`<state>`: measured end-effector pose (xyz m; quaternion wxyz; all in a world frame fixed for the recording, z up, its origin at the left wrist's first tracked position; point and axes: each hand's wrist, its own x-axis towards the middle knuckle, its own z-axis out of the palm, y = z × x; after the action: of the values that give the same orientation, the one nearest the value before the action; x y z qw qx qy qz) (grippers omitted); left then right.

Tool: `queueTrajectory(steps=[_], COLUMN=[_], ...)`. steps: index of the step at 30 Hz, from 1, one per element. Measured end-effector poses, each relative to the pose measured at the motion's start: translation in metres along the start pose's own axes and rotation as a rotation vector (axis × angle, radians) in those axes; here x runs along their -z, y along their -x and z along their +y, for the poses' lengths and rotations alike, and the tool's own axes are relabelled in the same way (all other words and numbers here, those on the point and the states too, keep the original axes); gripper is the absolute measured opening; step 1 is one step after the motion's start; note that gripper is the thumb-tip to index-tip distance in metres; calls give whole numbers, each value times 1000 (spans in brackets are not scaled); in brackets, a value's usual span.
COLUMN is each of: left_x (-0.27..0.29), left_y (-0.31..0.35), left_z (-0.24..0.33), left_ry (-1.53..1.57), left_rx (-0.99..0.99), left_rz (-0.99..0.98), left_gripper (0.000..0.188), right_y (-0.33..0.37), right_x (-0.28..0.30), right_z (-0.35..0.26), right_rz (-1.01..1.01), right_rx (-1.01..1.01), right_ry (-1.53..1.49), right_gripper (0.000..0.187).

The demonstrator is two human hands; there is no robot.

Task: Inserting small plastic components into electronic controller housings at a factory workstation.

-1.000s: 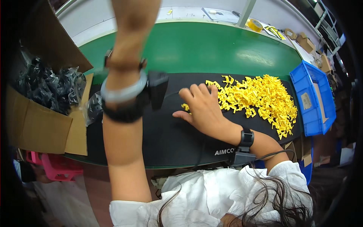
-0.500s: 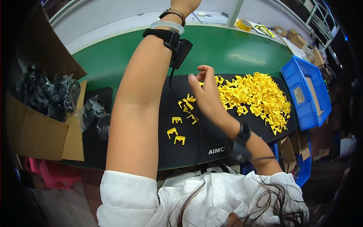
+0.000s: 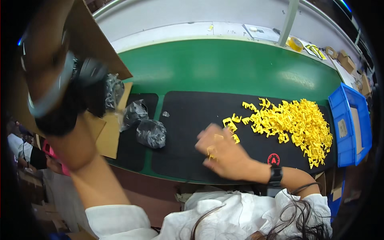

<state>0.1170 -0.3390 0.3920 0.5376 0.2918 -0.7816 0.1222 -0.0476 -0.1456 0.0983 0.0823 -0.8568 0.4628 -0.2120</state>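
Presently, the yellow clips (image 3: 302, 126) lie piled on the right part of the large black mat (image 3: 188, 116). The right hand (image 3: 226, 154) is over the mat's middle, near loose clips; blur obscures whether its grip is open or closed. The left hand (image 3: 47, 30) is well left of the mat, near the cardboard box (image 3: 111, 138); its grip cannot be determined. Two plastic bags (image 3: 151, 134) lie left of the mat.

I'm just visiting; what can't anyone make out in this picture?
All in the head view:
- Left hand: blurred and cut off by the upper edge; any held thing is unclear.
- Right hand: blur hides whether it grips any yellow pieces.
- Cardboard box: left arm covers much of its inside.
- Clear bags: crumpled, shiny plastic obscures the dark contents.
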Motion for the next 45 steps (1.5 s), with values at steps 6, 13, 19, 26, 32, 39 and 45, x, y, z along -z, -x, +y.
queueTrajectory(steps=[6,13,19,26,32,39,45], left_x=[107,142,164,185,40,10,-20], left_y=[164,238,274,330,464,409,462], left_z=[-152,-158,-99,-48,-12,72,100], left_ry=[-1176,-1269,-1113,-1126,-405,-428,157], left_rx=[-191,-202,-137,189,1282,960,701], left_rz=[-734,-874,-738,-353,277,217,523], left_gripper=[17,15,9,13,67,61,67], right_y=[-8,-39,-113,-186,-186,-135,-44], right_x=[-66,-29,-62,-139,-136,-88,-34], right_z=[17,21,-38,-63,-54,-36,-34], right_rz=[-47,-43,-57,12,60,53,-114], right_rx=[-6,-96,131,140,84,-4,150], right_ry=[97,362,122,311,204,-96,-357], right_gripper=[46,50,80,66,54,40,28])
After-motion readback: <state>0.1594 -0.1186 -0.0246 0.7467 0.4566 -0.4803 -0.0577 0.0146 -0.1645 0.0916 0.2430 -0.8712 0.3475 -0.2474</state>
